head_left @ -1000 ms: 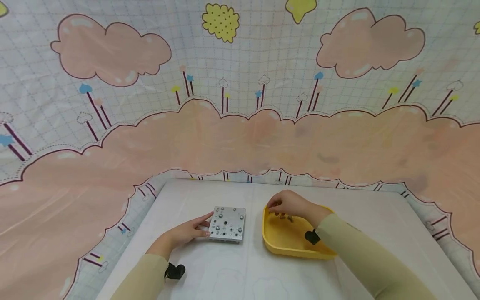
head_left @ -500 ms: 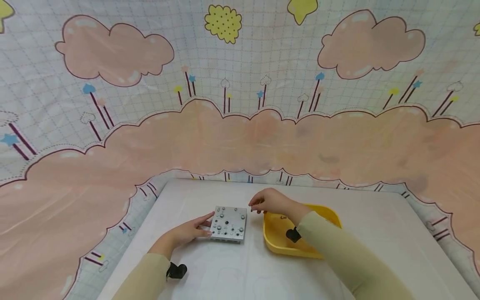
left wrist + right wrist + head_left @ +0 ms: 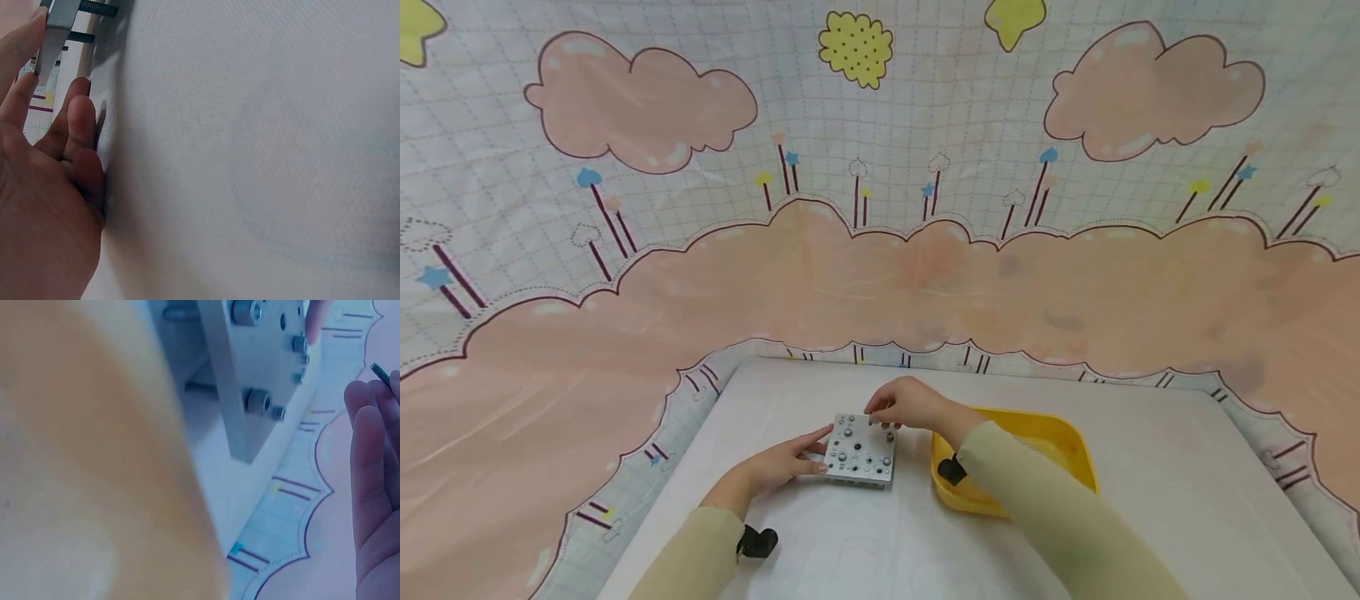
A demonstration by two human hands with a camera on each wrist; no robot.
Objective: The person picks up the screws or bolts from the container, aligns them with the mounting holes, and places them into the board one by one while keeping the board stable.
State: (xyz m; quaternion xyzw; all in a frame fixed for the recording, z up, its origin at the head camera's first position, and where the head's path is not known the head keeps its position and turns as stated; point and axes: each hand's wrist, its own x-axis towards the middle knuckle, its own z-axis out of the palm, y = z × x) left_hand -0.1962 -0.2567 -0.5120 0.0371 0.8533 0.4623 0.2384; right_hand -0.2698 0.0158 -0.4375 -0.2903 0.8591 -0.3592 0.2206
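A square metal plate (image 3: 859,450) with several socket-head screws and holes in its top lies on the white table. In the left wrist view, threaded screw shanks (image 3: 81,37) stick out beneath it. My left hand (image 3: 778,468) holds the plate's left side between thumb and forefinger, its other fingers curled below. Over the plate's far right corner is my right hand (image 3: 913,404). It pinches a small dark screw (image 3: 379,372), whose threaded end shows above the fingertips in the right wrist view. The screw's head is hidden by the fingers.
A yellow tray (image 3: 1086,467) stands right of the plate, under my right forearm, which hides part of it. Its wall looms blurred and close in the right wrist view. A patterned cloth (image 3: 880,283) hangs behind the table.
My right hand has moved left from the yellow tray to over the plate, carrying the small screw. My left hand has stayed at the plate's left side.
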